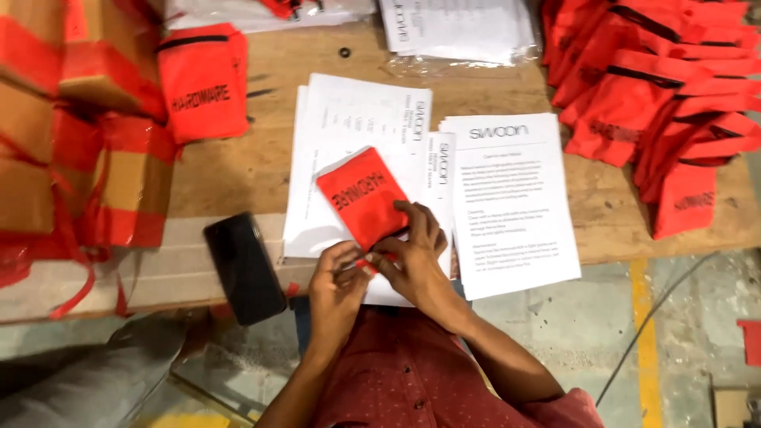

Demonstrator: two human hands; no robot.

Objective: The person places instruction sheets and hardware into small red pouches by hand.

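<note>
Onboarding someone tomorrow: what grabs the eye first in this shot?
The red pouch at centre, held at its near end by the left hand and right hand over white printed sheets. Next, the heap of matching red pouches top right, and the black phone at the table's near edge.

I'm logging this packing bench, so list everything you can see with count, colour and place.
pouch in hand: one, red-orange with black lettering, centre, held over the sheets
spare pouch: one, red-orange, upper left of the bench
pouch pile: many, red-orange with black zip edges, upper right
printed sheets: several, white, centre of the bench
bagged sheets: one stack, white in clear plastic, top centre
phone: one, black, near edge, overhanging
cardboard boxes: a few, brown with red tape, left
workbench: one, bare wood
floor stripe: one, yellow, lower right
shirt: one, dark red, bottom centre
left hand: fingers at the pouch's lower end
right hand: fingers gripping the pouch's lower end
</note>
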